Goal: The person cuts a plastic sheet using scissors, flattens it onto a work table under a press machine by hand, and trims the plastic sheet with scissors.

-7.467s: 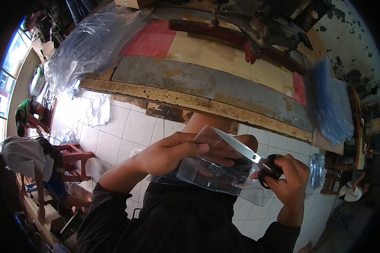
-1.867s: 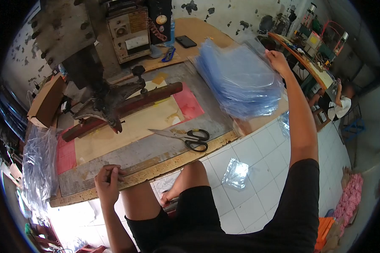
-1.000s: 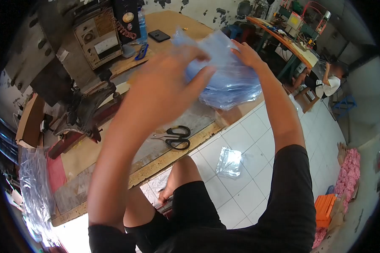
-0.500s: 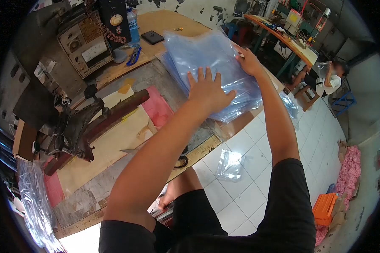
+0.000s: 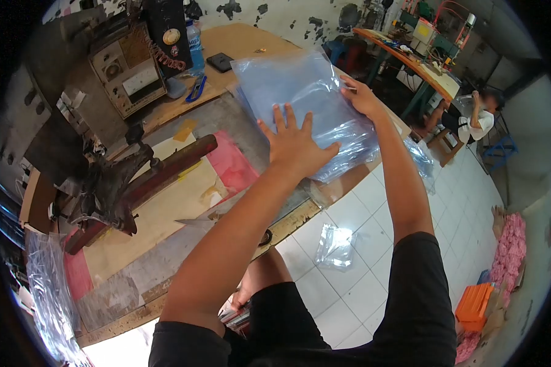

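A stack of clear bluish plastic sheets (image 5: pixel 288 76) lies on the far right part of the worktable. My left hand (image 5: pixel 294 142) rests flat on the top sheet with its fingers spread, holding nothing. At the right edge of the stack is my right hand (image 5: pixel 362 99), its fingers curled and touching the sheets' border. Between those fingers shows a small white stick-like thing (image 5: pixel 351 89), too small to name. Scissors (image 5: pixel 193 221) lie on the table, partly hidden under my left forearm.
Left of the stack stands a machine with a long reddish bar (image 5: pixel 171 168). A blue cutter (image 5: pixel 196 88), a black phone (image 5: pixel 220 62) and a water bottle (image 5: pixel 194 46) are behind. Plastic pieces (image 5: pixel 335 246) lie on the tiled floor. Another person (image 5: pixel 479 122) sits at right.
The top sheet lies flatter and squarer, with fewer wrinkles. My left hand has shifted slightly left on it. My right hand stays at the right edge, slightly lower in view.
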`<state>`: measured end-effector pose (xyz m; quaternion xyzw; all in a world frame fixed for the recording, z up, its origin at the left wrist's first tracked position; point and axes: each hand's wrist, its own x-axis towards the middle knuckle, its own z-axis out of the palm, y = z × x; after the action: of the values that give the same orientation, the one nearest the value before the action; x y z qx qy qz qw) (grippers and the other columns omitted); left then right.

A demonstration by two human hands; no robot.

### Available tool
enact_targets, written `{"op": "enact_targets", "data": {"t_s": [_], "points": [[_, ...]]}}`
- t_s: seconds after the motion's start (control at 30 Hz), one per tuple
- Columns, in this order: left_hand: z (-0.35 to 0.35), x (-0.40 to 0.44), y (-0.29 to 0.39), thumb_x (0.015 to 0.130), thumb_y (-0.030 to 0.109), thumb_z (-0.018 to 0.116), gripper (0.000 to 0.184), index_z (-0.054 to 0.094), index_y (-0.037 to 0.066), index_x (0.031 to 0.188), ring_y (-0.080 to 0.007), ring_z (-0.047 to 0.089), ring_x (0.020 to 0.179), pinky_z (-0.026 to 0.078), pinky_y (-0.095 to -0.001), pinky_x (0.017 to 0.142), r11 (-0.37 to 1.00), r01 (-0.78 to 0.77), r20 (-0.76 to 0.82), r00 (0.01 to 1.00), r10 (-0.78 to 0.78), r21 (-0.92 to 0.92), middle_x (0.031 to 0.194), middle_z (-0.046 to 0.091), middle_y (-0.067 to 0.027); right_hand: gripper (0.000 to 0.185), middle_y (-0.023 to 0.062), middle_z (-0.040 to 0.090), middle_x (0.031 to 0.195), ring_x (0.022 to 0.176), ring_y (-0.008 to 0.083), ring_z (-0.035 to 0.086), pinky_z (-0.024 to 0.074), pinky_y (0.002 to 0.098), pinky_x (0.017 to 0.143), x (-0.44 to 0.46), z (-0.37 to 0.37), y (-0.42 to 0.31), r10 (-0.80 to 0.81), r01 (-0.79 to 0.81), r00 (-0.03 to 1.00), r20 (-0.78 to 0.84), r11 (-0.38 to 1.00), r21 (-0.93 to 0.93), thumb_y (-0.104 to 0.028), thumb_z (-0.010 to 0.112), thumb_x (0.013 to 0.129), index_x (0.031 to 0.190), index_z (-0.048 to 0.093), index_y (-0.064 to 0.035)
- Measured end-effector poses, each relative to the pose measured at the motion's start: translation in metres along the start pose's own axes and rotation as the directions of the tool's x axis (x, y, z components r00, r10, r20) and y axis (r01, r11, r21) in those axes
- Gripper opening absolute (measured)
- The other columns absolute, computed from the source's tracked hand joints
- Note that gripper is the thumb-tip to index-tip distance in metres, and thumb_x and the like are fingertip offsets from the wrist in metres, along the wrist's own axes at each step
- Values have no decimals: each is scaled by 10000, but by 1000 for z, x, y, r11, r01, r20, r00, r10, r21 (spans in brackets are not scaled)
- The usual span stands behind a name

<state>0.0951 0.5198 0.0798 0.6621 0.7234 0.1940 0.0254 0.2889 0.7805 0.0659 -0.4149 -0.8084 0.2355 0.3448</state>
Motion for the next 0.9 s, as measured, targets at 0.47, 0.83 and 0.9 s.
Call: {"op": "enact_targets", "data": {"t_s": [0.47, 0.83, 0.9], "points": [[-11, -7, 9, 735, 817, 689, 1187, 380, 77, 1610, -504, 34, 1591, 42, -770, 1195, 993, 100, -90, 990, -104, -56, 1703, 165, -308, 805, 257, 624, 1428, 1285, 338, 636, 469, 375, 1089, -8, -3, -23, 136, -136, 991, 12, 991, -15, -524, 739, 924, 1498, 542, 4], [-20, 4, 17, 736, 831, 685, 1209, 380, 48, 1605, -572, 13, 1565, 86, -722, 1223, 973, 146, 20, 989, -145, -179, 1683, 122, -367, 878, 211, 551, 1509, 1360, 271, 544, 383, 367, 1161, 4, -29, -34, 274, -322, 918, 286, 936, 139, -356, 757, 965, 1652, 297, -61], [-15, -1, 14, 791, 860, 580, 1182, 369, 39, 1615, -562, 20, 1570, 26, -694, 1238, 986, 126, 35, 992, -123, -107, 1686, 103, -375, 886, 213, 497, 1560, 1398, 290, 511, 353, 370, 1186, 2, -22, -28, 144, -173, 955, 261, 980, 95, -353, 754, 964, 1663, 278, -88]]}}
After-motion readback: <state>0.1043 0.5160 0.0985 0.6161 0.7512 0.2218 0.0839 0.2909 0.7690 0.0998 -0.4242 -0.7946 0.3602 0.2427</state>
